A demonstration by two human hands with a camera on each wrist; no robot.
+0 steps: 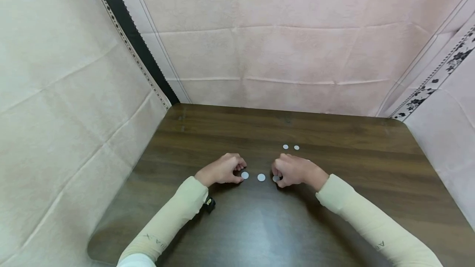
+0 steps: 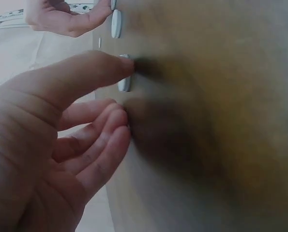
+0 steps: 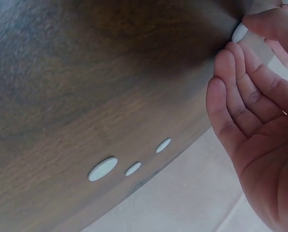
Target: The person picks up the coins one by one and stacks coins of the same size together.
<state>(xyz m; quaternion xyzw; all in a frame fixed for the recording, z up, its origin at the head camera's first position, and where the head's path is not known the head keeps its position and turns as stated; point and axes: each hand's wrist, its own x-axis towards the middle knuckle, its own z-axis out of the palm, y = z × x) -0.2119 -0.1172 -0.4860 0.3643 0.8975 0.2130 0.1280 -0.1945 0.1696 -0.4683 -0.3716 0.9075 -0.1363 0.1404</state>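
Note:
In the head view, my left hand is low over the table. Its thumb tip is against a flat white disc, while the other fingers bend loosely with a small gap from it in the left wrist view. Another white disc lies flat between the two hands. My right hand pinches a third disc between thumb and fingertips, at the tabletop; the right wrist view shows this disc partly covered by the thumb.
Two smaller white discs lie beyond the right hand. A larger disc near them is mostly hidden behind that hand in the head view. Pale patterned cloth surrounds the brown wooden table at the back and sides.

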